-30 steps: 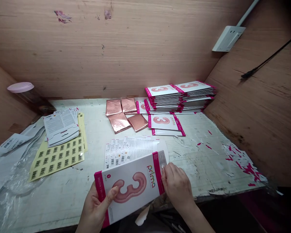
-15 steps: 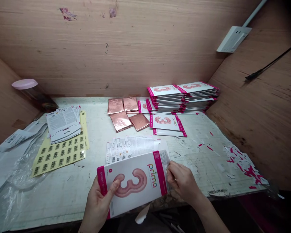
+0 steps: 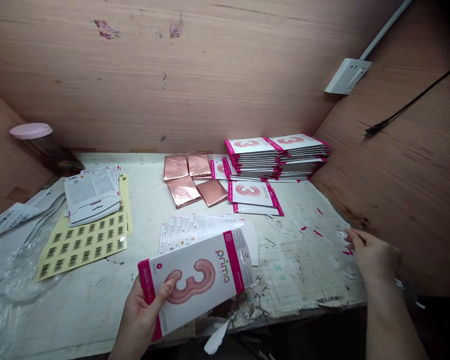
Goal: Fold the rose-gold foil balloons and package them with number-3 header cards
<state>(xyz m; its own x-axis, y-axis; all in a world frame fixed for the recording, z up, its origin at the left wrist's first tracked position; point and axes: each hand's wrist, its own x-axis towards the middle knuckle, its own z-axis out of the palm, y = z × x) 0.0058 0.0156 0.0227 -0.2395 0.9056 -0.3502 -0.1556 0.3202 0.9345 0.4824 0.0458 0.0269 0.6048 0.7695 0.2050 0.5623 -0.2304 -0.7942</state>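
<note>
My left hand (image 3: 140, 312) grips the left end of a flat balloon box (image 3: 193, 280), thumb across its front. The box is white with magenta ends and a picture of a pink number 3. Its right end carries a flap with a hang hole, standing out past the magenta band. My right hand (image 3: 377, 257) is off the box, over the small paper scraps (image 3: 348, 252) at the table's right side. Its thumb and forefinger are pinched together; whether a scrap is between them I cannot make out. Behind the box lie several fanned-out printed cards (image 3: 206, 227).
Folded rose-gold foil packets (image 3: 183, 191) lie mid-table beside loose boxes (image 3: 253, 192). Stacked boxes (image 3: 277, 155) stand against the back wall. At left are barcode sticker sheets (image 3: 84, 242), printed cards (image 3: 92, 192), plastic wrap (image 3: 18, 295) and a pink-lidded jar (image 3: 47, 150).
My right hand has left the box's flap end and moved right to the scraps. The flap's hang hole now shows. My left hand still holds the box, slightly further left in view.
</note>
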